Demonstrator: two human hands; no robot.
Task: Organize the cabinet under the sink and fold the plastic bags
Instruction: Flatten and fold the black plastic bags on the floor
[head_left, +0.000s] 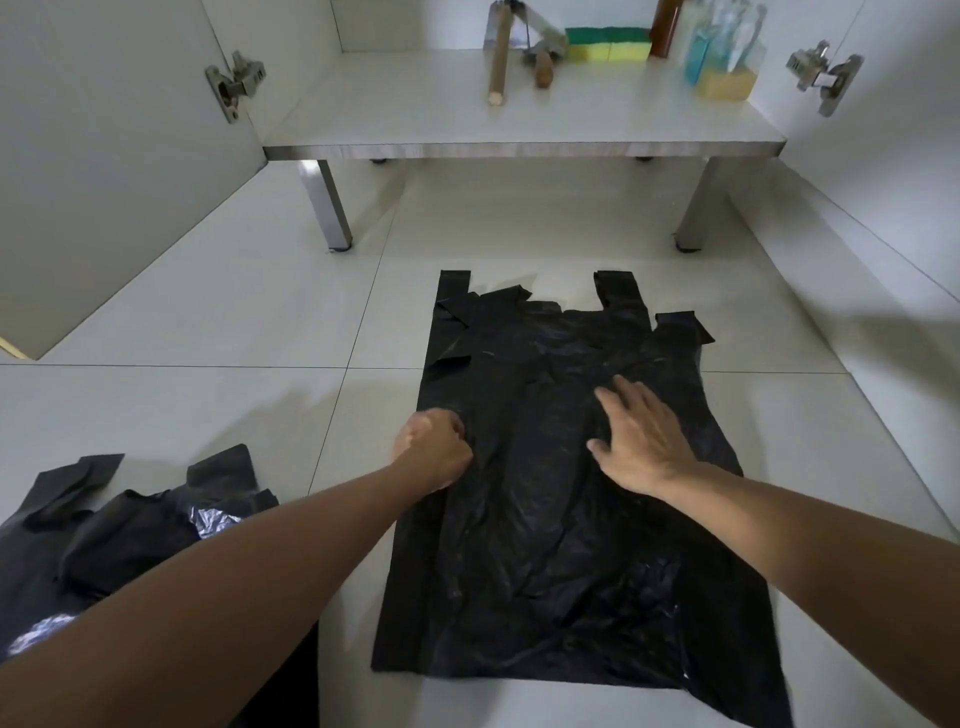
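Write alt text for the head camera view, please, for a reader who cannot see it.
A person flattens a black plastic bag on a tiled floor: the right hand presses it flat, the left hand grips its left edge. More black bags lie to the left, before an open cabinet.

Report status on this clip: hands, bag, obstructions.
Left hand grips flat black plastic bag edge. Right hand presses it open-palmed. Heap of black bags lies apart, left.
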